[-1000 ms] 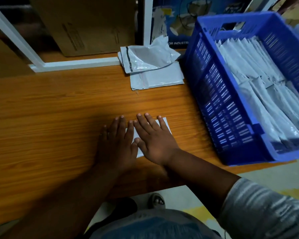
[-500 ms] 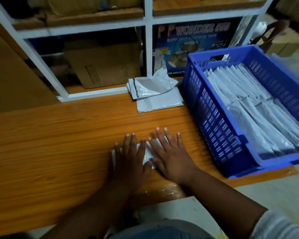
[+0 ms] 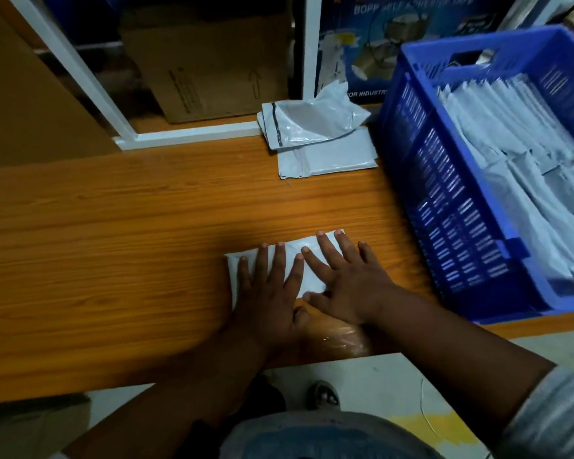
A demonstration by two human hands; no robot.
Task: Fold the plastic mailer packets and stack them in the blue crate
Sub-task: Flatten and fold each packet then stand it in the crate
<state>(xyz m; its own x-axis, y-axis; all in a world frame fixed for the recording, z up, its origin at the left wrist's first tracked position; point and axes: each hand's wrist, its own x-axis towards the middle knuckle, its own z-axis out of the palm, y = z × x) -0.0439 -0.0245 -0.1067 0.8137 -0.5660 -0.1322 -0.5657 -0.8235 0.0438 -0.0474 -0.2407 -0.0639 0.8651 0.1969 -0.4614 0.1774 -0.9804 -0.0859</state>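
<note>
Looking down from the head camera, an orange wood-grain table [image 3: 113,233] fills the middle of the view, with pale floor [image 3: 362,379] showing past its near edge. Behind the table stands a white-framed shelf [image 3: 186,135] holding a brown cardboard box [image 3: 212,64] and a dark blue printed carton [image 3: 371,44].

Taking the blue crate [image 3: 451,207] as the landmark: it sits on the table at the right, holding rows of folded white packets [image 3: 524,167] packed side by side. Just left of the crate's far corner lies a small heap of unfolded mailers [image 3: 318,140], the top one crumpled, touching the shelf frame.

Left of the crate's near end, close to the table's front edge, lies the folded packet [image 3: 290,256]. Both hands rest flat on top of it, fingers straight and spread, gripping nothing. The left hand [image 3: 269,293] covers its left half; the right hand [image 3: 342,279] covers its right half, the nearer one to the crate, thumb lying on the bare wood at the packet's near edge. The packet's long axis runs left to right, roughly along the table's front edge, with its right end tilted slightly away from the person and towards the crate.
</note>
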